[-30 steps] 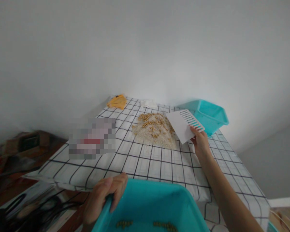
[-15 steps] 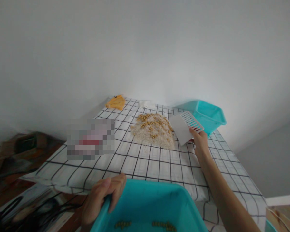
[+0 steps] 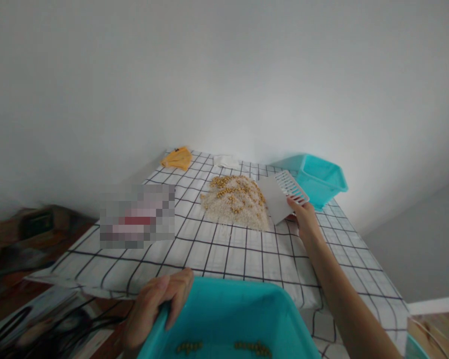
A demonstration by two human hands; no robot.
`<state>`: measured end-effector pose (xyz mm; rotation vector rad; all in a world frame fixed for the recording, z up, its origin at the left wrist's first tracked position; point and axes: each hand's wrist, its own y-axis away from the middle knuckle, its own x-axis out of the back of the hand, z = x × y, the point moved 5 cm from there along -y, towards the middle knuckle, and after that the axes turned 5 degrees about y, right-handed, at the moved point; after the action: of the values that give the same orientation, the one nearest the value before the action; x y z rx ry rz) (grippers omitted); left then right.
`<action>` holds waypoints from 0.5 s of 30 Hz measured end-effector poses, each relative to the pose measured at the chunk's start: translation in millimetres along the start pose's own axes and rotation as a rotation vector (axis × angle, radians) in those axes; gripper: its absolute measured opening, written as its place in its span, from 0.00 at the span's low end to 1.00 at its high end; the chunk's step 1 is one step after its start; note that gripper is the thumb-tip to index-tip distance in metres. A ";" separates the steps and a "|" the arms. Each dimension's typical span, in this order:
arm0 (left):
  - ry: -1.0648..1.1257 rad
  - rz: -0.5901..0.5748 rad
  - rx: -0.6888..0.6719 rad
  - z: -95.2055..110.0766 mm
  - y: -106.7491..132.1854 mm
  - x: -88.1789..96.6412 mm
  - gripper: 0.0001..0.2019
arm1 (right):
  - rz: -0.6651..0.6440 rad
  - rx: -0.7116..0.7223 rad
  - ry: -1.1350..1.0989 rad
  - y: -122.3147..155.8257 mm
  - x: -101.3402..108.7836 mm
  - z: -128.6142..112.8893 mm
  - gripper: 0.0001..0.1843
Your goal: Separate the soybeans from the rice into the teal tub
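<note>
My left hand (image 3: 157,305) is wrapped over the left rim of a teal plastic basin (image 3: 235,306) at the bottom. Several yellowish beans lie on that basin's floor. My right hand (image 3: 304,215) grips a flat white plastic scraper with a slotted end (image 3: 274,198), tilted, its slots toward the upper right. The scraper's left edge meets the right side of a heap of white rice grains (image 3: 232,213). Yellow beans (image 3: 235,190) are mixed in, mostly on the heap's far side. Beneath the right hand, the fingers' undersides are hidden.
A second teal basin (image 3: 318,184) stands at the table's back right. The checked tablecloth (image 3: 194,249) also bears an orange cloth-like item (image 3: 177,158), a folded white item (image 3: 225,161) and a blurred-out package (image 3: 137,217). Cables and boxes (image 3: 41,224) lie at the left.
My right hand has moved the scraper slightly left, against the heap. My left hand stays on the basin's rim. The whole view has shifted a little.
</note>
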<state>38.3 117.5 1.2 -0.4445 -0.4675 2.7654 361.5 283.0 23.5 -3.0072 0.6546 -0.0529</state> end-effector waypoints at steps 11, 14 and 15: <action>0.007 -0.037 -0.004 0.3 -2.1 2.1 0.32 | -0.054 -0.064 -0.099 -4.1 -5.4 10.7 0.16; 0.009 -0.021 0.011 -0.9 -1.2 3.0 0.32 | -0.049 -0.098 -0.122 -5.7 -4.4 11.6 0.16; 0.012 -0.013 0.014 -0.9 -1.1 2.8 0.32 | -0.042 -0.113 -0.124 -6.3 -3.7 12.2 0.15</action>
<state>36.3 119.7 0.0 -0.4529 -0.4463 2.7500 361.4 290.9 11.7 -3.1000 0.6020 0.1721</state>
